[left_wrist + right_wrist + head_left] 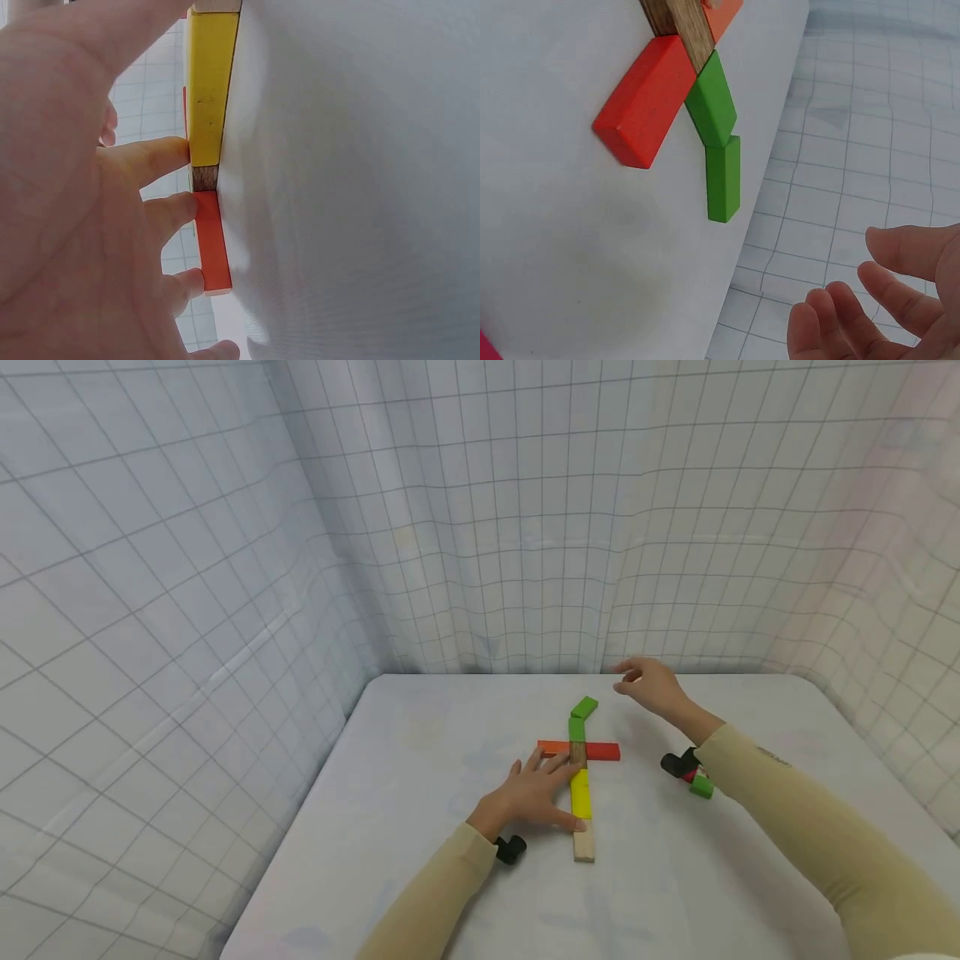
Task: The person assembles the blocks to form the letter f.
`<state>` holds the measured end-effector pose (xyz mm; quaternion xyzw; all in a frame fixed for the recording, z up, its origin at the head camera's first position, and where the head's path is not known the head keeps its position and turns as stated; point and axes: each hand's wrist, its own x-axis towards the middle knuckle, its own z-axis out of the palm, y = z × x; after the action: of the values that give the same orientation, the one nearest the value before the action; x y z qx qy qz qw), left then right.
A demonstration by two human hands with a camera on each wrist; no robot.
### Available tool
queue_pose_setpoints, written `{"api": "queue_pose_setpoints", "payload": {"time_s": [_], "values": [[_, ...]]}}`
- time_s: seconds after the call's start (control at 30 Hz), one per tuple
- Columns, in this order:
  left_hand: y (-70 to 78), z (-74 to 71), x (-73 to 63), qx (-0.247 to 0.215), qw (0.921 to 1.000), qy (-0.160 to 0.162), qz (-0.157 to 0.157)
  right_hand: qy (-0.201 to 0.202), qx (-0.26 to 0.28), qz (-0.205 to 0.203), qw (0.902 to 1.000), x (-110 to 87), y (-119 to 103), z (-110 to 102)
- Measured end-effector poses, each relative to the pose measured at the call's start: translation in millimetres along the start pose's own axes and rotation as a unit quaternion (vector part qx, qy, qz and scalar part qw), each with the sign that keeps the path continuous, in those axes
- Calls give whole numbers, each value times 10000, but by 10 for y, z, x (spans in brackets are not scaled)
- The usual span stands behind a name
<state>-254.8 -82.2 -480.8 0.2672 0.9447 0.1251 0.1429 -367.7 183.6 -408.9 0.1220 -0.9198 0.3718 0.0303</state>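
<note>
Wooden blocks lie joined in a cross-like shape on the table. My left hand point(528, 795) rests along its left side, fingers spread. In the left wrist view, fingertips touch the orange block point(214, 244) and the edge of the yellow block point(207, 90). The thumb lies at the plain wood block point(583, 845) nearest me. A dark brown block point(577, 755) forms the crossing, with a red block point(603, 752) to its right. Beyond it, one green block point(712, 101) meets a second, angled green block point(723, 180). My right hand point(654, 687) hovers right of these, fingers loosely bent, holding nothing.
Under the right forearm, another green block point(702, 787) and a bit of something red lie on the white table point(420, 760), partly covered by the black wrist camera point(678, 763). Grid-patterned curtains point(510, 527) stand behind and on both sides.
</note>
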Motion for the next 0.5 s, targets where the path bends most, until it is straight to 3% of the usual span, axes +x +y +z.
{"api": "queue_pose_setpoints", "payload": {"time_s": [0.5], "values": [[-23,-1,8,-18,10000,10,38,-237,-456,-223,9984,-456,269,-210]]}}
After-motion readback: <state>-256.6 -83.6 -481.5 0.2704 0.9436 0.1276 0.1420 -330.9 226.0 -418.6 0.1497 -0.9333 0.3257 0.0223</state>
